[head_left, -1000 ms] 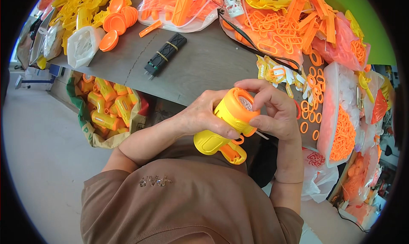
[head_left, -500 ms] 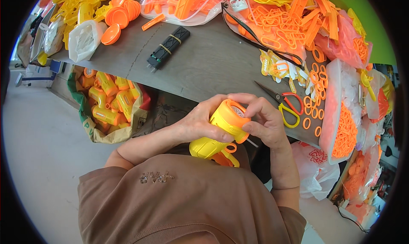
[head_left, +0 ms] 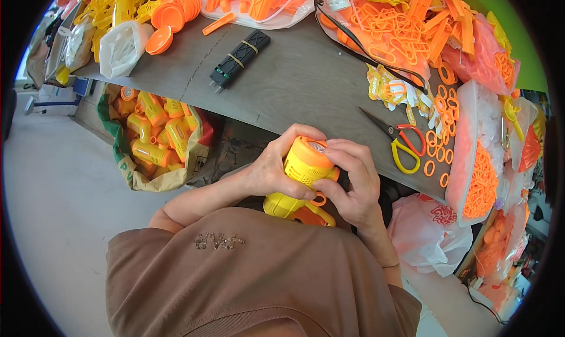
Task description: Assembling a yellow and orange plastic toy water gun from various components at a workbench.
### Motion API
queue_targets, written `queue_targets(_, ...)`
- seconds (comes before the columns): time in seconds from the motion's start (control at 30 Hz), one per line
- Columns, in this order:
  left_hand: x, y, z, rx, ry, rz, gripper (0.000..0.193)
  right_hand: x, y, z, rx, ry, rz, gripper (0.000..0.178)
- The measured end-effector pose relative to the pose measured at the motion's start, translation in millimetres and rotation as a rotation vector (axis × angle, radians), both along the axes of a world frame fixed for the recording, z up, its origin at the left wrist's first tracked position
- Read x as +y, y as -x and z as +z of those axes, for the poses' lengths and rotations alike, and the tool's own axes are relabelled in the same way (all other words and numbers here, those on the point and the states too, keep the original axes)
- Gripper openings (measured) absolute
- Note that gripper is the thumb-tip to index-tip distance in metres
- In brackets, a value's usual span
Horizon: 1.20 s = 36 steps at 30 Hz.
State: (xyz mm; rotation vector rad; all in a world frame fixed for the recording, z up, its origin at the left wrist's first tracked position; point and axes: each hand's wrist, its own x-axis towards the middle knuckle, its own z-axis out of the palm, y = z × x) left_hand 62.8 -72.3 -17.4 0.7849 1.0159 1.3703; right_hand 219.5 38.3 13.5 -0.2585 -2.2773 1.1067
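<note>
A yellow plastic toy gun with an orange round front is held close before my chest. My left hand wraps its body from the left, thumb across the near side. My right hand grips it from the right, fingertips at the orange rim and thumb low on the side. The toy's round front faces up and away. Its handle, with an orange part, hangs below, and a small orange ring shows beside it. My fingers hide part of the far side.
On the grey table lie scissors, loose orange rings, stickers and a black banded block. A clear tub with orange pieces stands right. A paper bag of yellow toys sits lower left.
My right hand has shifted its hold, its thumb moving from the orange rim down to the toy's side. The toy has turned and stands more upright. The whole view has shifted slightly.
</note>
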Motion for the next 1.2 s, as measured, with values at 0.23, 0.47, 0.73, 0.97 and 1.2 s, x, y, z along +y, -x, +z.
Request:
queue_targets(0.23, -3, 1, -5, -0.01, 0.074, 0.005, 0.074, -3, 0, -15, 0.026, 0.089, 0.007, 0.038)
queue_targets(0.47, 10, 3, 18, 0.02, 0.057, -0.037, 0.103, 28, 2, 7, -0.024, -0.044, 0.047, 0.051)
queue_targets(0.73, 14, 11, 20, -0.006, 0.01, -0.222, 0.106, 47, 27, 39, -0.413, 0.088, 0.202, 0.053)
queue_targets(0.97, -2, 7, 21, -0.029, -0.04, 0.454, 0.069, 57, 27, 17, -0.069, 0.23, -0.054, 0.043)
queue_targets(1.2, 5, 37, 18, -0.065, -0.091, 0.292, 0.054, 35, 26, 16, -0.025, 0.223, -0.116, 0.051)
